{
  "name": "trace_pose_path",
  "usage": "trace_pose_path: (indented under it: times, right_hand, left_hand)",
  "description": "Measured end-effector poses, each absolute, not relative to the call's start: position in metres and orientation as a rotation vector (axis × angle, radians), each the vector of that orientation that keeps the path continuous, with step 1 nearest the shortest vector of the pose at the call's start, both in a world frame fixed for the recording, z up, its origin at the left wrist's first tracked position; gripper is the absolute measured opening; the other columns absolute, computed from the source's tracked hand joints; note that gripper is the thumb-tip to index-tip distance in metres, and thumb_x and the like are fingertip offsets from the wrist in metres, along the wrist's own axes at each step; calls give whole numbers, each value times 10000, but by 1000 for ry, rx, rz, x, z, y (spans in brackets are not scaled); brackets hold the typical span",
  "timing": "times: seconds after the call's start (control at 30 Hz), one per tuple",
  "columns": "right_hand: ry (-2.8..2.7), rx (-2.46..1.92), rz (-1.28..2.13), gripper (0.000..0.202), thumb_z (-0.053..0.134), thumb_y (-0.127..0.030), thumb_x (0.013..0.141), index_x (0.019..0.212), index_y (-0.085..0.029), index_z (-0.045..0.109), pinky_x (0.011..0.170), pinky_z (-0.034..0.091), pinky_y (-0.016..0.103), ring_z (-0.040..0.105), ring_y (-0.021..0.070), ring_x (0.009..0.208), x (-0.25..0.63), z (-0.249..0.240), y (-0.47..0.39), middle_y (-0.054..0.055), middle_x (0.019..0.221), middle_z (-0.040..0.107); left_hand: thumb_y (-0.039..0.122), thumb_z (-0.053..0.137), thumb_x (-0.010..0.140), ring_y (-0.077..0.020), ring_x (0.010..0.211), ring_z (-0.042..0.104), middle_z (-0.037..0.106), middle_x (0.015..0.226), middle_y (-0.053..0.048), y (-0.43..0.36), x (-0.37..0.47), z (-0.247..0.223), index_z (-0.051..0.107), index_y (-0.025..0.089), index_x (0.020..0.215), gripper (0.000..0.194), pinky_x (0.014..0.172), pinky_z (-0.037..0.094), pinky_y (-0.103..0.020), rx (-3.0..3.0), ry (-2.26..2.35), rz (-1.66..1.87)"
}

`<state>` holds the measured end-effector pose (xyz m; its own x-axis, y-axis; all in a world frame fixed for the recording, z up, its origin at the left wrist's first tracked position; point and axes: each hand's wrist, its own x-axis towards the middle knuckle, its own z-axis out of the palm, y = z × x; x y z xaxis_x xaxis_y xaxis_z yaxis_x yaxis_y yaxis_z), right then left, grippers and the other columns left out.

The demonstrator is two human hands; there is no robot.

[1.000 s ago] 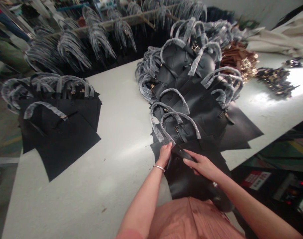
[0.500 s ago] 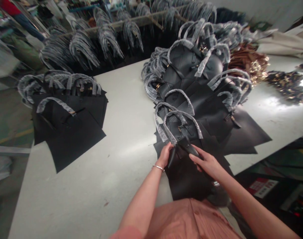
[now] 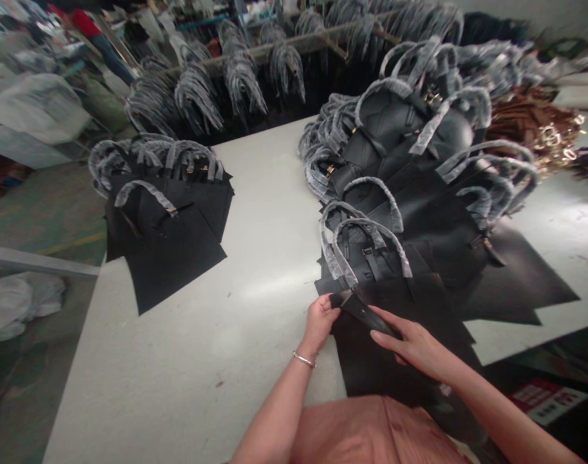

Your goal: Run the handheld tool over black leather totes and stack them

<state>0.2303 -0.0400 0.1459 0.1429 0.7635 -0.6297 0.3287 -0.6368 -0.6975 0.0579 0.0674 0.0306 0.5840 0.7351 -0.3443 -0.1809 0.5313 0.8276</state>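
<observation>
The right hand (image 3: 409, 343) clamps a long, dark, flat strip (image 3: 368, 317) (material unclear), the left hand (image 3: 321, 320) pinches a small black tab (image 3: 337, 299) beside the strip's far end, and beneath both lies a smooth black bag panel (image 3: 371, 364), with arched, grey-plastic-wrapped handles (image 3: 404, 259) just beyond.

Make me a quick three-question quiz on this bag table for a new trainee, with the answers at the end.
1. Multiple choice: What colour are the strips beside the gold-coloured fittings? A) white B) brown C) blue
2. True or false: The left hand and right hand are both at the near end of the larger bag pile.
3. Fill in: From the wearer's view, the smaller bag pile lies on the ____ side of the table.

Key: 1. B, brown. 2. True. 3. left.
</observation>
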Motion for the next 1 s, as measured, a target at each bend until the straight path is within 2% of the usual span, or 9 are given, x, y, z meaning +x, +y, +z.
trace_pose_path:
  times: [0.13, 0.3, 0.37, 0.53, 0.73, 0.9, 1.0]
  right_hand:
    - [-1127, -1993, 1518, 612, 564, -474, 848, 1399, -231, 456, 470, 460, 218, 576, 118, 474, 217, 150, -24, -23, 707, 647]
    - [-1096, -2114, 1267, 614, 546, -482, 864, 1409, -218, 448, 490, 451, 218, 585, 128, 468, 211, 148, -4, -47, 554, 578]
    - [-1066, -2116, 1237, 631, 545, -504, 863, 1418, -224, 434, 500, 460, 219, 587, 125, 468, 215, 147, -5, -48, 565, 582]
    - [-1096, -2028, 1517, 614, 574, -484, 842, 1397, -248, 462, 439, 447, 215, 559, 111, 442, 216, 143, -14, -23, 691, 644]
    - [-1082, -2116, 1284, 603, 552, -469, 864, 1406, -222, 454, 492, 458, 215, 571, 121, 445, 212, 140, 2, -53, 531, 575]
    - [-1109, -2033, 1521, 627, 586, -487, 835, 1398, -238, 467, 438, 444, 207, 562, 113, 440, 217, 141, -5, -27, 656, 641]
    - [-1150, -2075, 1448, 593, 575, -466, 846, 1387, -239, 484, 454, 452, 212, 576, 119, 441, 212, 135, 4, -27, 630, 636]
  left_hand:
    - [326, 735, 718, -224, 920, 625, 677, 987, -82, 59, 57, 40, 639, 151, 1050, 387, 844, 483, -327, 912, 741, 633]
    - [481, 746, 689, -267, 934, 611, 671, 991, -96, 52, 60, 47, 625, 159, 1112, 545, 802, 505, -366, 903, 724, 642]
    - [481, 734, 695, -263, 944, 610, 663, 1027, -98, 54, 60, 47, 612, 168, 1133, 552, 817, 500, -371, 878, 704, 678]
    - [396, 721, 722, -215, 870, 622, 667, 1008, -95, 57, 58, 39, 595, 157, 1098, 462, 801, 489, -330, 810, 741, 718]
    - [432, 750, 677, -213, 823, 627, 666, 966, -84, 59, 57, 26, 510, 175, 1154, 592, 763, 493, -325, 765, 720, 726]
    - [394, 624, 783, -172, 728, 598, 652, 889, -65, 60, 55, 17, 540, 167, 1041, 354, 679, 476, -278, 1003, 859, 679]
    - [335, 572, 814, -156, 685, 576, 632, 832, -52, 63, 54, 7, 548, 157, 1017, 270, 639, 463, -257, 1139, 926, 649]
